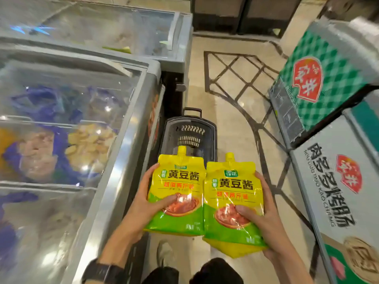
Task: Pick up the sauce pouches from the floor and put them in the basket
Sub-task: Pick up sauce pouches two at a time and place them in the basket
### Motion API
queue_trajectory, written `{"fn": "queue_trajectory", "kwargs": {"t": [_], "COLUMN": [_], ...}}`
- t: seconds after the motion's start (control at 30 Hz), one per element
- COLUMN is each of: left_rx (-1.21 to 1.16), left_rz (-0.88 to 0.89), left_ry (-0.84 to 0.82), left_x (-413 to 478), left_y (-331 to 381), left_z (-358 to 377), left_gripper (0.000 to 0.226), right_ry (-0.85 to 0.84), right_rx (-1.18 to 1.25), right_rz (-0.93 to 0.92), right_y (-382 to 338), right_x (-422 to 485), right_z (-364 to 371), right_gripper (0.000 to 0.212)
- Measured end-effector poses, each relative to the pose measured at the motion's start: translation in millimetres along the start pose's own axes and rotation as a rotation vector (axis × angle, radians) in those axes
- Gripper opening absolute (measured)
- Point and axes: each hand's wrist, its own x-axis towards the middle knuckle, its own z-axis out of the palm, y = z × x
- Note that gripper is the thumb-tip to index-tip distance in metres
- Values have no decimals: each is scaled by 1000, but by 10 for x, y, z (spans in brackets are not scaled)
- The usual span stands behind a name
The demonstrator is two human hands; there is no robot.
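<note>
The left grip [147,199] holds the left sauce pouch [178,181] by its lower half, with the thumb [170,198] pressed on the printed front and the fingers curled round the outer edge and behind it. The right grip [264,214] holds the right sauce pouch [231,187] the same way, its thumb on the picture of the dish and its palm cupping the outer side and bottom corner. Both pouches are upright with their spouts up. They sit edge to edge in the air, off the floor [235,119] and just short of the dark basket [209,140], which stands on the floor ahead against the base of the glass-topped freezer [131,152] on the left. The film is glossy and dimples under the thumbs, so the pouches look soft, full and probably fairly heavy. They are likely slippery, and would sag if held by a top corner. Taking them low, across the full belly, or under the gusset seems safest; the spout neck would be a stiffer second hold. To finish, each one seemingly has to be carried forward over the rim and lowered in. More freezers with printed lids [332,181] line the right side.
</note>
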Motion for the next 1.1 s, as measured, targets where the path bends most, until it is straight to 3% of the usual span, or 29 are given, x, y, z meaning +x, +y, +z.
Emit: {"fn": "queue_trajectory", "kwargs": {"t": [0.27,0.67,1.1], "left_rx": [95,272,458], "left_rz": [-133,-279,-269], "left_ry": [38,186,214], "left_x": [1645,3959,5272], "left_y": [-338,-2088,-4064], "left_z": [-87,-174,-380], "left_gripper": [103,101,96], "right_ry": [26,-74,-121], "right_rx": [49,-180,-311], "right_rz": [137,272,421], "right_y": [460,2041,3723], "right_x": [1621,4346,5703], "right_z": [9,-68,197], "right_gripper": [100,106,104]}}
